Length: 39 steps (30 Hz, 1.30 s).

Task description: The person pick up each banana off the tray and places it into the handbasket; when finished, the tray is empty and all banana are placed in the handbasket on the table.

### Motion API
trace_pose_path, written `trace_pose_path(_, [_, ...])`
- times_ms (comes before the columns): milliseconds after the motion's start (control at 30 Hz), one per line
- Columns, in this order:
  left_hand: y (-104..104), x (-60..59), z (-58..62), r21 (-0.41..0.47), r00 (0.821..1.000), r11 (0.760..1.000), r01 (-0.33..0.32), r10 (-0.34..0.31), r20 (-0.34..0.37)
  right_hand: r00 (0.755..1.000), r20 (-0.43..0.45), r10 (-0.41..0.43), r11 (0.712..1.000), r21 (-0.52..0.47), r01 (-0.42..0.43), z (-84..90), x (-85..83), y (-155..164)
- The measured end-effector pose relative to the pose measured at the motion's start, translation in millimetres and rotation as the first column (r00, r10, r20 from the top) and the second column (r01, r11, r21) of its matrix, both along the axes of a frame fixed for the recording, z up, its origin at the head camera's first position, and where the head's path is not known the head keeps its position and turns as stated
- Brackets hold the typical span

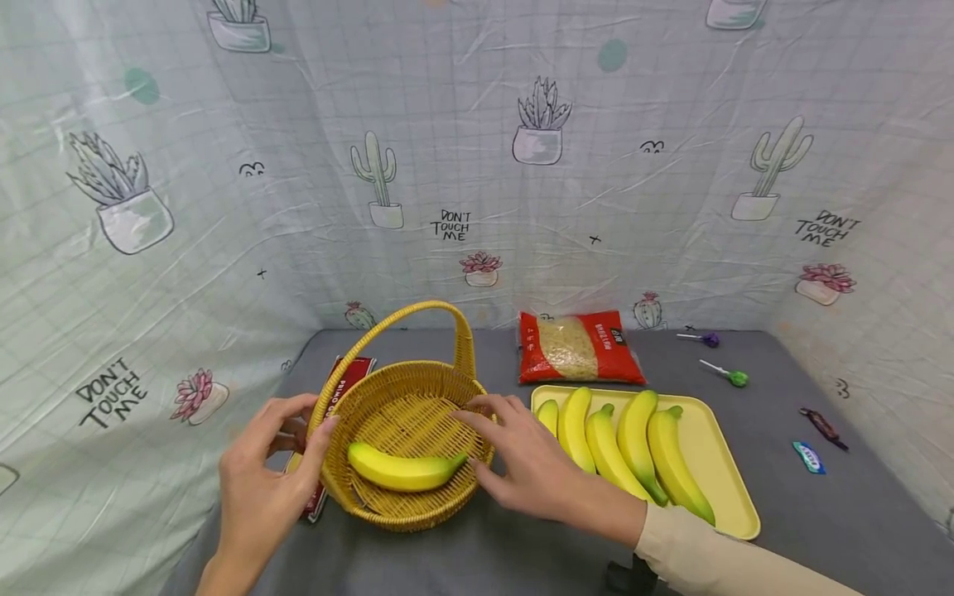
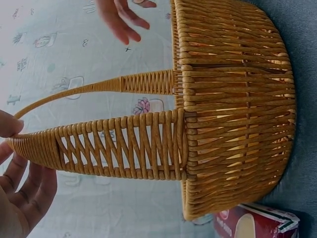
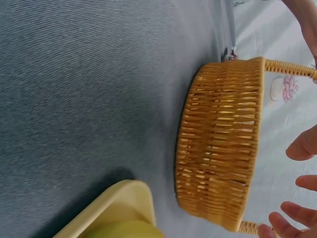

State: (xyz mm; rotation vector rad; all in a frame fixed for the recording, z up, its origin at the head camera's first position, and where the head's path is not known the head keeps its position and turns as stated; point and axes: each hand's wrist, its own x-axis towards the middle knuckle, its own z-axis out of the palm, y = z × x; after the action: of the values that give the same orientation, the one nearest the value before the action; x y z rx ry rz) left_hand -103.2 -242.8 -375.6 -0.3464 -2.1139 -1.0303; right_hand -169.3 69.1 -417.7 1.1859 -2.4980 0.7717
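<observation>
A yellow woven basket with a tall arched handle stands on the grey table. One banana lies inside it, toward the near side. My left hand holds the handle on its left side; the left wrist view shows thumb and fingers around the handle strip. Over the basket's right rim hovers my right hand, its fingers loosely bent and spread, with nothing held. In the right wrist view the fingertips are near the handle's end, and whether they touch it I cannot tell.
Right of the basket, a yellow tray carries several bananas. Behind it lies a red food bag. Two lollipops and two small wrapped sweets are at the far right. A red package lies left of the basket.
</observation>
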Motion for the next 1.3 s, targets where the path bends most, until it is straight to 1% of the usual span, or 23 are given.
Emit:
trace_pose_path(100, [0, -1.2, 0.2, -0.004, 1.0, 1.0, 0.006, -0.006, -0.03, 1.0, -0.007, -0.011, 1.0, 0.002, 0.011, -1.3, -0.9, 8])
trace_pose_path(200, [0, -2.2, 0.5, -0.005, 0.999, 1.0, 0.012, -0.012, -0.046, 1.0, -0.003, -0.026, 1.0, 0.016, 0.026, -2.9, -2.0, 17])
trace_pose_path(267, [1, -1.7, 0.1, -0.001, 0.999, 1.0, 0.016, -0.016, -0.049, 0.998, 0.0, -0.057, 0.998, 0.03, 0.057, -4.0, -2.5, 25])
trace_pose_path(400, [1, -0.3, 0.3, 0.01, 0.999, 1.0, 0.01, -0.009, -0.041, 0.993, -0.007, -0.121, 0.992, 0.034, 0.121, -5.9, -7.2, 41])
trace_pose_path(533, [2, 0.1, 0.7, 0.02, 1.0, 1.0, 0.007, -0.007, -0.003, 0.982, -0.034, -0.184, 0.982, 0.039, 0.186, -8.2, -11.2, 62])
trace_pose_path(600, [2, 0.1, 0.5, 0.029, 1.0, 1.0, 0.006, -0.007, 0.026, 0.976, -0.048, -0.211, 0.975, 0.055, 0.214, -9.4, -13.5, 73])
trace_pose_path(667, [2, -0.1, 0.8, 0.034, 0.999, 0.999, 0.002, -0.004, 0.039, 0.97, -0.057, -0.237, 0.968, 0.073, 0.24, -9.8, -15.9, 82])
trace_pose_path(867, [1, -0.6, 2.8, 0.038, 0.999, 0.999, 0.002, -0.003, 0.039, 0.953, -0.092, -0.288, 0.952, 0.084, 0.296, -9.0, -24.2, 103])
trace_pose_path(1033, [-2, 1.9, 4.4, 0.021, 1.0, 1.0, -0.001, 0.0, 0.02, 0.937, -0.123, -0.326, 0.939, 0.072, 0.336, -17.9, -28.8, 117])
trace_pose_path(1167, [-3, 2.5, 5.1, 0.014, 0.999, 1.0, -0.01, 0.01, 0.03, 0.928, -0.137, -0.347, 0.93, 0.077, 0.359, -26.7, -29.5, 130])
trace_pose_path(1300, [0, 0.3, 4.6, 0.005, 0.999, 1.0, -0.001, 0.001, 0.038, 0.916, -0.16, -0.368, 0.921, 0.075, 0.383, -28.6, -27.2, 146])
